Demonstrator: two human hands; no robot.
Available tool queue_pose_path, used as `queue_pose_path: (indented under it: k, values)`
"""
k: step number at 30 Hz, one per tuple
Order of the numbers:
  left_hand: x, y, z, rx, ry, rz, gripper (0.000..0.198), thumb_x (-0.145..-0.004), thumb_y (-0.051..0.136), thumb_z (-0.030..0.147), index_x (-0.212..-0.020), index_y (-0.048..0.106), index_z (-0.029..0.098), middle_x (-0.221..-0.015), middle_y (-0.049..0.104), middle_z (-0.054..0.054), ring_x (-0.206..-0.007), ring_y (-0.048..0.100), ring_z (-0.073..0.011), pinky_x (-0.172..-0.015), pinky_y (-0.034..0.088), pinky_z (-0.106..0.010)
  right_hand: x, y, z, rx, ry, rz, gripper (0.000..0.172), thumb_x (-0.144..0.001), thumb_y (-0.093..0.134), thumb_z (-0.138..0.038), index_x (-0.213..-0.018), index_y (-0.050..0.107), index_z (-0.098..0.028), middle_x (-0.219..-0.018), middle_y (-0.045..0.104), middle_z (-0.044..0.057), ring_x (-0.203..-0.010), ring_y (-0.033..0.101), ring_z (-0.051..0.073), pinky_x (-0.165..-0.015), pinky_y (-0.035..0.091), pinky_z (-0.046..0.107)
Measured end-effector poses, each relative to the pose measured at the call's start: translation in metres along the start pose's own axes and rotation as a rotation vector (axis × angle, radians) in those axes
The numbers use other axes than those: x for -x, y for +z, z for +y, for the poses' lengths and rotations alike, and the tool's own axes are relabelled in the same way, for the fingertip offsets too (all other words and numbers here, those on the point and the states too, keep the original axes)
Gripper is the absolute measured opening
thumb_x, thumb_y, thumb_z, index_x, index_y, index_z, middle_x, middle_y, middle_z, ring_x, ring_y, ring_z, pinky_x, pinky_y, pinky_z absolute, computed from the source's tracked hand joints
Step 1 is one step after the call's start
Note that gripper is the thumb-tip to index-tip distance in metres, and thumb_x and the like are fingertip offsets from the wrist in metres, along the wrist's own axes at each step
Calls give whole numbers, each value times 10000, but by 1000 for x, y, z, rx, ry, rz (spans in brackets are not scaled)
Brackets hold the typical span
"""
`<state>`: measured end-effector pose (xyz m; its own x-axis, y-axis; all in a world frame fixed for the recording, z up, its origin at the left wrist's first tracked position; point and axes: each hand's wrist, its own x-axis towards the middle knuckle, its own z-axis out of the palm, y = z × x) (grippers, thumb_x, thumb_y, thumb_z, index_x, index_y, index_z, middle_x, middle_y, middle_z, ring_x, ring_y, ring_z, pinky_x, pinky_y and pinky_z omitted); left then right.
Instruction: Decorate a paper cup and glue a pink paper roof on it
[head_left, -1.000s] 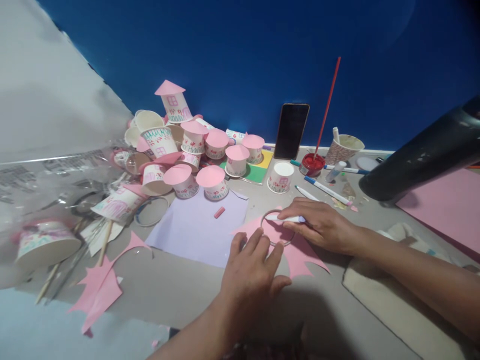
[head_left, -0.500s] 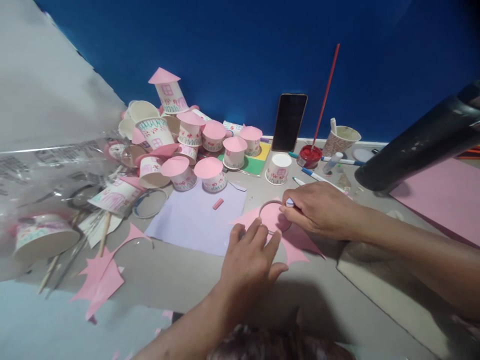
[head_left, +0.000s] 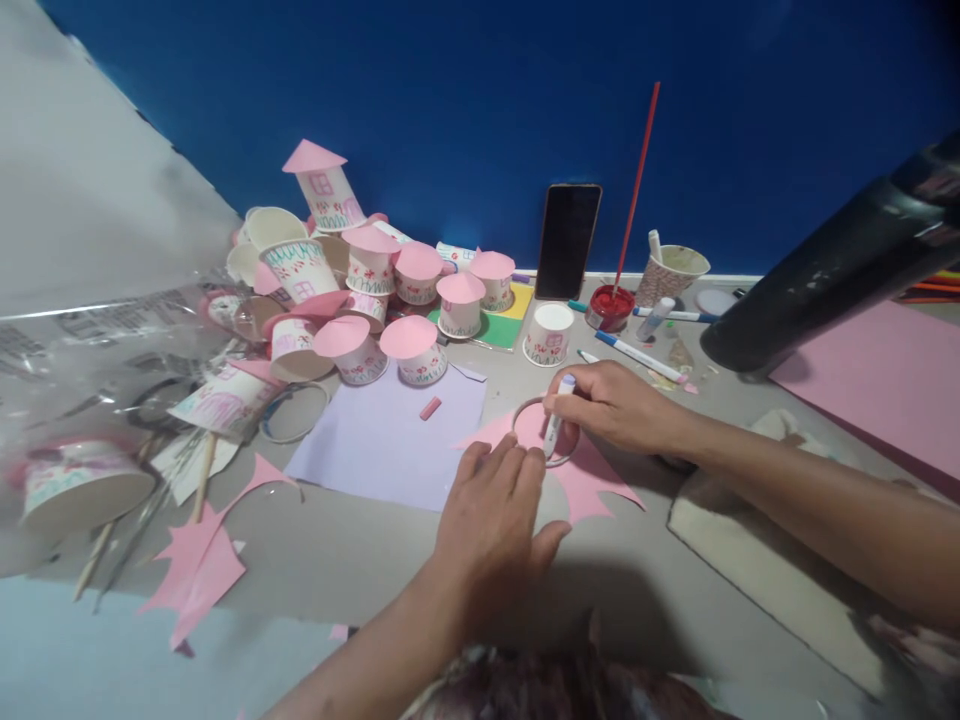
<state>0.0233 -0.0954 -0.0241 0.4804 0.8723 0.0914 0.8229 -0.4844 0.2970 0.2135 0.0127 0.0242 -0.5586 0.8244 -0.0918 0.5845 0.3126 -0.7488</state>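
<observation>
My right hand (head_left: 615, 405) grips a white marker (head_left: 556, 425) with a pale purple end, held nearly upright at the inside edge of a thin grey ring (head_left: 516, 420). The ring lies flat on a pink paper scrap (head_left: 596, 490) with curved cut-outs. My left hand (head_left: 491, 510) rests palm down, fingers stretched out and thumb apart, its fingertips on the ring's near-left edge. That part of the ring is hidden under the fingers. Just left lies a lilac sheet (head_left: 382, 450) with a small pink stick (head_left: 430, 408) on it.
Decorated paper cups (head_left: 411, 352) with pink roofs crowd the left back, beside clear plastic (head_left: 90, 340). A phone (head_left: 568, 240) leans on the blue wall. Nearby are a red pot (head_left: 610, 312), one cup (head_left: 549, 335) and markers (head_left: 641, 357). A dark pole (head_left: 817, 260) slants at right.
My right hand has turned the marker more upright and brought it towards the ring's near side. My left hand stays pressed on the ring. The whole view has shifted slightly.
</observation>
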Motion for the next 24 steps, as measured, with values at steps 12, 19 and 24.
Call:
queue_pose_path:
  k: [12, 19, 24]
  values:
    - [5, 1, -1, -26, 20, 38, 472, -873, 784, 427, -1213, 623, 142, -1310, 695, -182, -1379, 567, -383, -1120, 362, -617, -11, 19, 16, -228, 40, 232, 238, -933, 593, -297, -742, 700, -202, -662, 765, -17, -601, 659, 148, -629, 448, 262]
    - [2, -3, 0, -33, 19, 19, 456, -883, 774, 414, -1221, 620, 151, -1338, 683, -185, -1381, 567, -370, -1136, 354, -609, -3, 21, 17, -249, 19, 279, 232, -945, 601, -318, -784, 713, -193, -706, 779, 3, -672, 702, 168, -666, 475, 268]
    - [2, -4, 1, -42, 13, -16, 441, -873, 787, 398, -1197, 626, 147, -1327, 688, -186, -1347, 596, -374, -1133, 354, -618, 7, 16, 19, -345, 33, 96, 234, -959, 588, -329, -803, 699, -195, -710, 767, 3, -668, 727, 175, -689, 526, 274]
